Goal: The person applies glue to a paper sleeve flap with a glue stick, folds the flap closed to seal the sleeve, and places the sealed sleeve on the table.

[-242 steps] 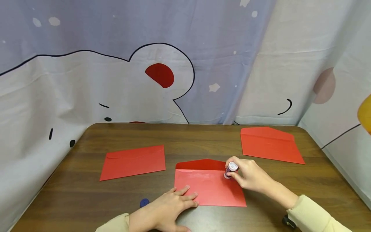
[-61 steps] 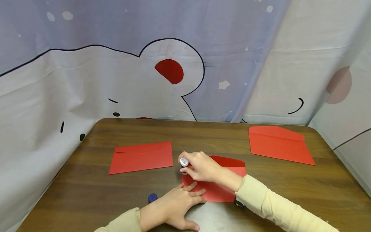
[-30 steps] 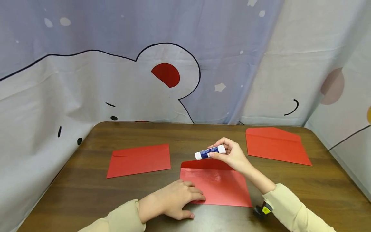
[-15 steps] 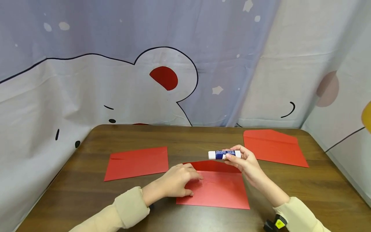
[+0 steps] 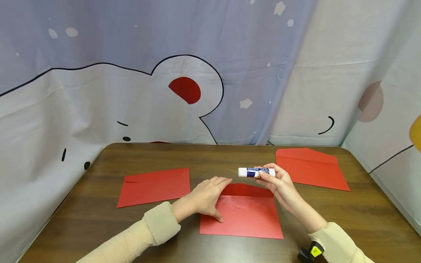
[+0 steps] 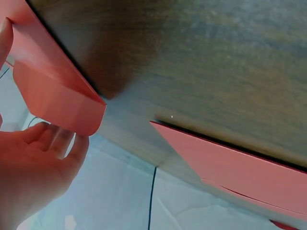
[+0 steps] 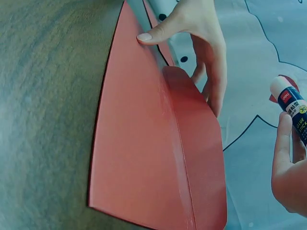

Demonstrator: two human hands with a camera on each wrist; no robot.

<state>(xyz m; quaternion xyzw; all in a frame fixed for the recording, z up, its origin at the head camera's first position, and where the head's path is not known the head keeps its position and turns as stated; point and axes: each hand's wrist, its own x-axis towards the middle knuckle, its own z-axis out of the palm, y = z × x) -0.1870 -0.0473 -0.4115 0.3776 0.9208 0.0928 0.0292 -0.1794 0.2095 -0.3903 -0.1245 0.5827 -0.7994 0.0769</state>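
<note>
Glue stick label: right wrist view reads "deli" on a red patch, "GLUE" lower on the barrel; rest partly covered or too small.
Glue stick (image 5: 246, 172): qty 1, white ends, roughly level, just above the middle envelope's flap in the head view, clear of the paper.
Right hand (image 5: 282, 186): pinching the stick, thumb toward camera, center right of frame.
Left hand (image 5: 207, 198): fingers extended behind the flap (image 5: 248, 190), thumb on the envelope body; not clenched.
Hands: apart, stick on the right one's side.
Envelopes: qty 3, all red. Middle envelope (image 5: 246, 217) lower center, flap unfolded toward top of frame; left envelope (image 5: 154, 188) left of center; right envelope (image 5: 312, 168) upper right of the table (image 5: 82, 233).
Yellow patch (image 5: 316, 251): on black wrist gear at right cuff, text too small.
</note>
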